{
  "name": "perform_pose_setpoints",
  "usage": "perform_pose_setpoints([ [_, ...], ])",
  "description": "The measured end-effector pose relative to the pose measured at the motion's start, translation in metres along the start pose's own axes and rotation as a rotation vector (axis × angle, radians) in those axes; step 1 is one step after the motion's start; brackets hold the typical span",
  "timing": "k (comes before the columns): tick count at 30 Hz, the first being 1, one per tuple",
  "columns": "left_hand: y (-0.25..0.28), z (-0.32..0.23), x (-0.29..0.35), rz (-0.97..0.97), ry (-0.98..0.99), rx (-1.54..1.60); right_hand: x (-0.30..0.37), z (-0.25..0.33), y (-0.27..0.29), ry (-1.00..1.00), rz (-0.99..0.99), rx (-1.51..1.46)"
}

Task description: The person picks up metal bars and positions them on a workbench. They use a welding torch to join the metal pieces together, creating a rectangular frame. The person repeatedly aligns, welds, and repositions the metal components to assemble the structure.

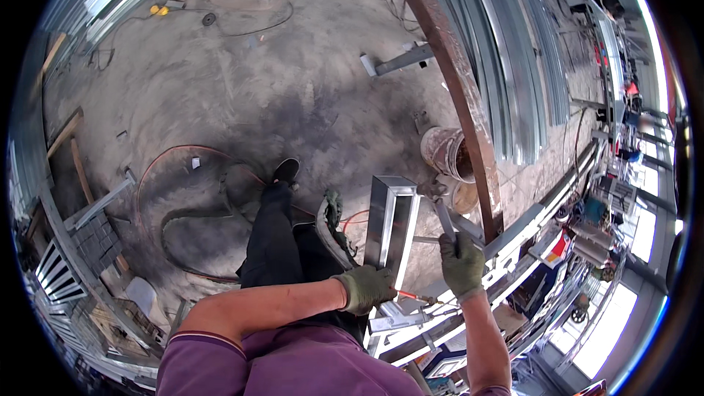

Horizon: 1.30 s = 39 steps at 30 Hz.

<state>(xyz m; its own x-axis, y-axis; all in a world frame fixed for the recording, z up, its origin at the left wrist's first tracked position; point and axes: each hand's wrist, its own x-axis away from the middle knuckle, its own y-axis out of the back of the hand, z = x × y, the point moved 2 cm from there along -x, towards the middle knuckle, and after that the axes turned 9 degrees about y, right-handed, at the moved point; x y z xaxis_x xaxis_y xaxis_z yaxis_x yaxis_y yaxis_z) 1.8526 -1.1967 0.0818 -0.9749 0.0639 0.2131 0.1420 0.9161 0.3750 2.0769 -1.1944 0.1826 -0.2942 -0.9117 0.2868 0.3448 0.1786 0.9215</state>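
The rectangular steel tube (392, 224) lies with its long axis running away from the person, open end up toward the concrete floor (242, 88); the gloved left hand (367, 288) grips its near end, while the gloved right hand (462, 264) is clenched around a thin metal tool (444, 220) just right of it. Beside them a rusty beam (458, 88) slants past a dirty bucket (446, 152) and stacked galvanized channels (513, 59), and cables (183, 176) trail over the workshop floor.

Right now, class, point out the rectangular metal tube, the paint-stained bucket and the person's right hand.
rectangular metal tube (390, 221), head view, on its shiny side wall.
paint-stained bucket (442, 151), head view, on its outer wall.
right hand (462, 265), head view, on the glove's back.
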Motion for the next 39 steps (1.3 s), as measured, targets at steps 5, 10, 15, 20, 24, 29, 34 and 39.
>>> perform_pose_setpoints([
  [5, -0.003, 0.002, -0.001, 0.013, -0.001, 0.005, -0.047, 0.027, 0.038, 0.090, 0.089, -0.085],
  [10, 0.000, 0.001, -0.003, 0.075, 0.016, 0.016, -0.135, 0.062, 0.056, 0.011, 0.310, -0.039],
  [15, -0.001, 0.003, -0.004, 0.090, -0.022, 0.052, -0.193, 0.081, 0.023, 0.107, 0.888, 0.426],
  [20, 0.005, 0.006, -0.007, 0.131, -0.048, 0.028, -0.229, 0.088, 0.052, 0.141, 0.728, 0.345],
  [24, 0.010, 0.008, -0.006, 0.158, -0.078, 0.071, -0.226, 0.071, 0.072, -0.017, 0.455, 0.196],
  [29, 0.003, 0.011, -0.003, 0.138, -0.097, 0.103, -0.188, 0.034, 0.066, -0.159, 0.541, 0.159],
  [34, 0.007, 0.008, -0.004, 0.177, -0.073, 0.083, -0.153, -0.006, 0.042, -0.322, 0.543, -0.039],
  [39, 0.010, 0.011, -0.007, 0.240, -0.088, 0.053, -0.136, -0.020, 0.012, -0.915, 0.551, -0.332],
])
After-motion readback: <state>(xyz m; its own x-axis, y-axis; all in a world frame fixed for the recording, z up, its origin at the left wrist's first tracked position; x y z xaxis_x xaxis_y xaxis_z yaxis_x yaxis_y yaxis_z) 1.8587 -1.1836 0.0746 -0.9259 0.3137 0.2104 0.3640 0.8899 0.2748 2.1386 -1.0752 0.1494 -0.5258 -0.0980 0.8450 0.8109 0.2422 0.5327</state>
